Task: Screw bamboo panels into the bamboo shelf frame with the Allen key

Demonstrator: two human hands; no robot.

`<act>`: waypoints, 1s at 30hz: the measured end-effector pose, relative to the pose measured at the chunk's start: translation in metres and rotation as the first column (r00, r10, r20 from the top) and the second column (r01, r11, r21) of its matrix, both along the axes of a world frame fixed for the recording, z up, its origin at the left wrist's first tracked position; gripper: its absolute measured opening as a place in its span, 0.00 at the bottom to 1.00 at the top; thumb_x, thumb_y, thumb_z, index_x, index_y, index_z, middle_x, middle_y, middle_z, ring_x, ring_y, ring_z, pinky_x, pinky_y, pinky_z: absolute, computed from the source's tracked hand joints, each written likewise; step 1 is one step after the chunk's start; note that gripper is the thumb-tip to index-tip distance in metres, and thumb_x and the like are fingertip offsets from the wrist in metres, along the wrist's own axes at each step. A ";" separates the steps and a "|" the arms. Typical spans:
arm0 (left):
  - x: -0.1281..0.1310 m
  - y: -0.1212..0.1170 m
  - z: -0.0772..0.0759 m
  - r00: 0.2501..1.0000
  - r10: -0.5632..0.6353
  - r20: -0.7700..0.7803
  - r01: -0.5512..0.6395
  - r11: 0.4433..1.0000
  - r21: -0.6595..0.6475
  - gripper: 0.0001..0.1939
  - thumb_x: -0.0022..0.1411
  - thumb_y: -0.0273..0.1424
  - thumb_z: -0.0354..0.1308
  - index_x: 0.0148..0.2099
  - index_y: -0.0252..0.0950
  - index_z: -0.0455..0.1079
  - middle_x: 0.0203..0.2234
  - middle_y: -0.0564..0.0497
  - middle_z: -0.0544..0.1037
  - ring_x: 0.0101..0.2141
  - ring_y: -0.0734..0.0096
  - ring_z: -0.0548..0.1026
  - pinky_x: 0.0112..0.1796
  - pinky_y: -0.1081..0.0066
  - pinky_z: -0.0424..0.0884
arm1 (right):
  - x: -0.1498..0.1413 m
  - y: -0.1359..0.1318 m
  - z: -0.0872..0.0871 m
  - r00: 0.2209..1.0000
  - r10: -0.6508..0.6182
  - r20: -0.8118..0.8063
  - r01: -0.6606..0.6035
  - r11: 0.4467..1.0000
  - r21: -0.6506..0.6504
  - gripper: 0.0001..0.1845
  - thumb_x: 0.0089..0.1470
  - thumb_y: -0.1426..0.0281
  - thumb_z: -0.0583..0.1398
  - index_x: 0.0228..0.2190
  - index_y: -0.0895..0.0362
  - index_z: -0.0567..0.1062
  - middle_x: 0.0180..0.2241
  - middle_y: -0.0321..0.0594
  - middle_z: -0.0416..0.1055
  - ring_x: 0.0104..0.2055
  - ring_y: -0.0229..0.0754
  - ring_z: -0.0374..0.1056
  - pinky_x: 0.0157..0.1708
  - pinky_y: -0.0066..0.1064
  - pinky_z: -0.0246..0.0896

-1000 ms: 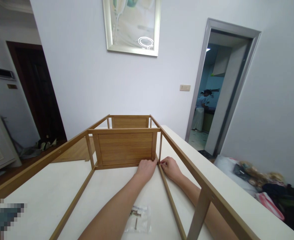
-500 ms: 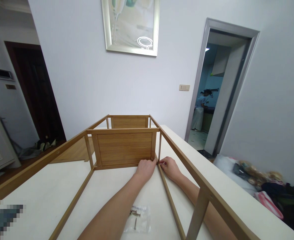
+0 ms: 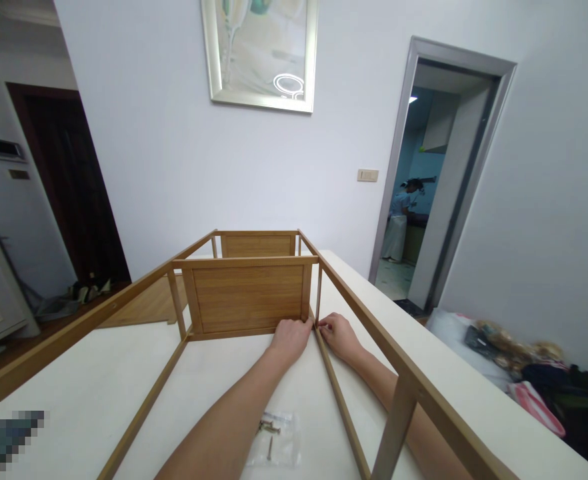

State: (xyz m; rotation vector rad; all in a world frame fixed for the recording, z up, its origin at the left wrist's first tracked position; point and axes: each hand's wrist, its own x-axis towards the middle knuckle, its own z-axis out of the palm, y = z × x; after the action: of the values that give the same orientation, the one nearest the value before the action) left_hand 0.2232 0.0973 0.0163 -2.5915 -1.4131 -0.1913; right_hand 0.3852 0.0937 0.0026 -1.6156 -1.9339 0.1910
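Wooden frame [image 3: 247,262]: warm brown, slim square rails, lying lengthwise on the counter [image 3: 214,363], inside its right edge
Near panel [image 3: 249,299]: upright, straight-grained, bordered
Left hand [image 3: 294,341]: at the panel's lower right corner, fingers curled, grip hidden
Right hand [image 3: 341,339]: fingers bunched beside the post's foot; cannot tell whether clamped

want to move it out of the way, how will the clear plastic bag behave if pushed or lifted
The bag would likely fold and sag, as its plastic looks thin and creased. It may slide easily, lying flat on a smooth-looking white surface. The small screws would probably shift, though whether they lie in or on it is unclear.
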 end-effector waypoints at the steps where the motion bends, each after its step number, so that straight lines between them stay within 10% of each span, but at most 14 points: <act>1: 0.000 0.000 0.000 1.000 0.001 -0.001 -0.001 1.000 -0.002 0.18 0.66 0.22 0.42 0.55 0.35 0.64 0.37 0.39 0.80 0.38 0.56 0.80 0.38 0.61 0.73 | 0.000 0.000 0.000 1.000 0.002 0.006 -0.002 1.000 0.000 0.12 0.53 0.74 0.55 0.33 0.58 0.80 0.35 0.42 0.74 0.38 0.42 0.68 0.42 0.31 0.59; 30: 0.002 -0.002 0.001 1.000 0.019 -0.006 -0.019 1.000 0.002 0.17 0.66 0.22 0.43 0.55 0.34 0.64 0.37 0.38 0.80 0.38 0.56 0.80 0.38 0.61 0.74 | -0.009 -0.013 0.009 0.986 -0.070 0.155 0.063 0.997 0.049 0.12 0.55 0.75 0.54 0.32 0.58 0.78 0.34 0.43 0.72 0.41 0.44 0.66 0.43 0.31 0.55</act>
State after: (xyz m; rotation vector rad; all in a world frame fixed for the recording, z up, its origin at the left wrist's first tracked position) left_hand 0.2251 0.0955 0.0168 -2.5733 -1.4346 -0.1818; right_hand 0.3761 0.0807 0.0120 -1.7070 -1.9818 -0.0060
